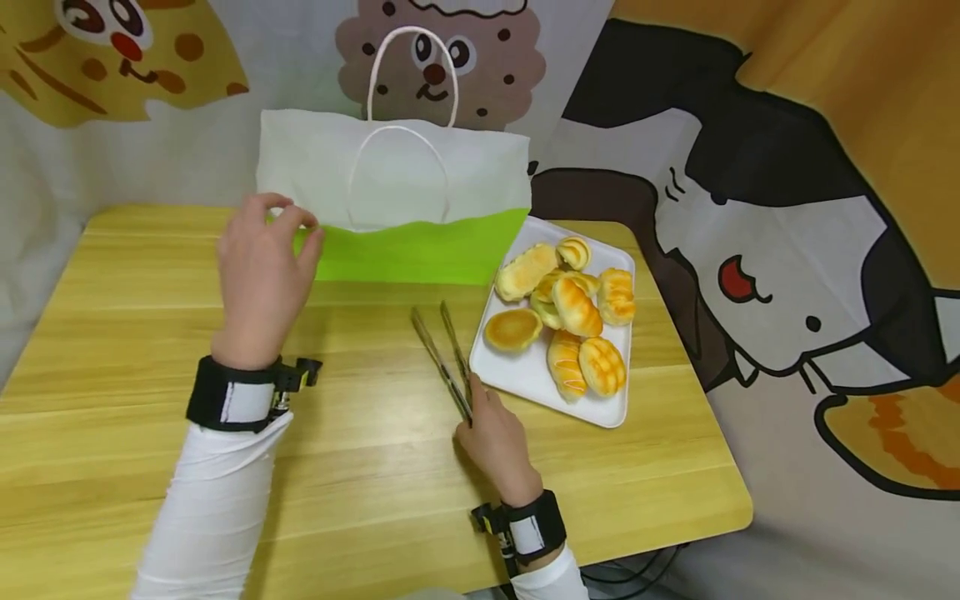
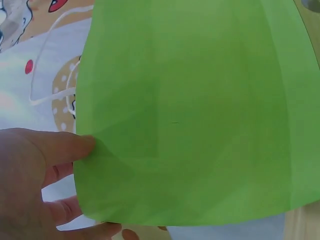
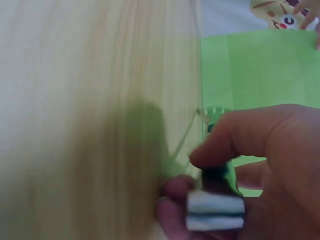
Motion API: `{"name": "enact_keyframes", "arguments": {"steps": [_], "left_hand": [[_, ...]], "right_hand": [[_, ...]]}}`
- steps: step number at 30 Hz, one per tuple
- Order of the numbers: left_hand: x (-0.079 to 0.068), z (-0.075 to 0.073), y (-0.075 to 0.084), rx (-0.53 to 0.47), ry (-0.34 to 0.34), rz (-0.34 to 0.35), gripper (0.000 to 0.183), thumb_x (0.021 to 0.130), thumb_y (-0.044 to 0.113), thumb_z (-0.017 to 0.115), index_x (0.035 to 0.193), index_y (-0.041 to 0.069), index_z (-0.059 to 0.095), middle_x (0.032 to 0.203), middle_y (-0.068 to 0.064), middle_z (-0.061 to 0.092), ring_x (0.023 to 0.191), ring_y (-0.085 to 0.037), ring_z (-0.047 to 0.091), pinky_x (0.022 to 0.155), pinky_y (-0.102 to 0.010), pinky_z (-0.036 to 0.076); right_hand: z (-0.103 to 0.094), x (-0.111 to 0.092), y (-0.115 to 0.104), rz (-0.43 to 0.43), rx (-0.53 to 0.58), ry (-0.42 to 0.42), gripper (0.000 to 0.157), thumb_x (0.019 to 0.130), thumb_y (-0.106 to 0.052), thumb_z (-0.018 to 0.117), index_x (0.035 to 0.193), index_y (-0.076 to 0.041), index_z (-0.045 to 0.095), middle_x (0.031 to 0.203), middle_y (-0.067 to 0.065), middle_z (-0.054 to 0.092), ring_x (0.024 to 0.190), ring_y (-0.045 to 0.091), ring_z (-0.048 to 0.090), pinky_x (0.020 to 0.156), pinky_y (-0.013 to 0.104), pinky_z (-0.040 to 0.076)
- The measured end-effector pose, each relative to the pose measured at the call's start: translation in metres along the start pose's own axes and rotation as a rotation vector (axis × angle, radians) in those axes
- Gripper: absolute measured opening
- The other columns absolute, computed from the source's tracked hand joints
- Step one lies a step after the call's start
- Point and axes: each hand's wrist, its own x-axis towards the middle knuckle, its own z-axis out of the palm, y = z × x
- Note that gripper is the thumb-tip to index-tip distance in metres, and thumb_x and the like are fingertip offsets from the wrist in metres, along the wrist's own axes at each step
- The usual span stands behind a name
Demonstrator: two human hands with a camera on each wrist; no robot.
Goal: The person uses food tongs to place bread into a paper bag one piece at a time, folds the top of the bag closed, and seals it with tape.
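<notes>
The right hand (image 1: 495,437) grips a pair of slender, silver metal tongs (image 1: 441,363) near their hinged end, thumb and fingers curled round them; the two arms stand apart at the tips, which point toward the bag and end short of it. In the right-wrist view the gripped end is blurred.

The left hand (image 1: 264,271) pinches the left edge of a paper bag, white above and bright green below (image 1: 420,250), the thumb lying over the green face in the left-wrist view. The bag lies at the far side of the table; one white cord handle (image 1: 412,29) arches above its upper edge, while the second crosses its white part.

Just right of the tongs, a white tray with rounded corners (image 1: 517,371) carries golden-brown breads (image 1: 576,304), some stacked. Its far left corner adjoins the bag's right side; whether they touch cannot be told.

Both rest on a pale wooden table (image 1: 360,467). Black wrist straps (image 1: 206,392) encircle both wrists above white sleeves (image 1: 206,508). Beyond hangs cloth printed with cartoon figures (image 1: 750,250).
</notes>
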Motion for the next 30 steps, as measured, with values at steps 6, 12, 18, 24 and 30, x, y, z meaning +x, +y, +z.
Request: {"name": "enact_keyframes", "arguments": {"steps": [6,12,18,24,30], "left_hand": [[-0.013,-0.002,0.003,-0.043,0.030,-0.031,0.022,0.091,0.016,0.063,0.095,-0.005,0.069,0.126,-0.022,0.054,0.120,-0.039,0.043,0.101,-0.059,0.033],[-0.024,-0.004,0.007,-0.057,0.044,-0.031,0.020,0.089,0.013,0.066,0.091,-0.006,0.070,0.129,-0.020,0.054,0.123,-0.039,0.042,0.101,-0.060,0.034],[-0.034,-0.004,0.006,-0.061,0.066,-0.018,0.019,0.087,0.011,0.068,0.089,-0.007,0.070,0.128,-0.021,0.054,0.122,-0.040,0.042,0.103,-0.058,0.033],[-0.039,-0.003,0.006,-0.085,0.087,-0.001,0.020,0.089,0.012,0.066,0.092,-0.008,0.068,0.129,-0.022,0.053,0.123,-0.040,0.042,0.106,-0.056,0.033],[-0.044,-0.005,0.006,-0.120,0.091,0.013,0.017,0.089,0.009,0.065,0.093,-0.007,0.068,0.132,-0.019,0.052,0.131,-0.036,0.035,0.111,-0.052,0.029]], "right_hand": [[0.004,-0.002,0.007,0.015,0.066,0.038,0.060,0.088,-0.019,0.058,0.143,-0.007,0.038,0.118,0.019,0.061,0.068,0.026,0.060,0.052,0.041,0.052],[0.005,0.002,0.010,-0.008,0.088,0.127,0.050,0.094,-0.035,0.057,0.135,-0.008,0.050,0.085,0.011,0.068,0.064,0.024,0.062,0.047,0.039,0.050],[0.003,0.001,0.010,0.015,0.085,0.123,0.043,0.088,-0.027,0.060,0.124,-0.004,0.057,0.074,0.005,0.061,0.054,0.017,0.052,0.040,0.029,0.041],[-0.002,-0.004,0.015,0.072,0.167,0.114,0.041,0.085,-0.022,0.057,0.122,-0.005,0.058,0.070,0.002,0.059,0.052,0.014,0.050,0.041,0.026,0.040],[-0.027,-0.022,0.017,0.051,0.187,0.152,0.041,0.085,-0.021,0.059,0.124,-0.009,0.059,0.073,0.002,0.064,0.055,0.013,0.050,0.048,0.027,0.042]]}}
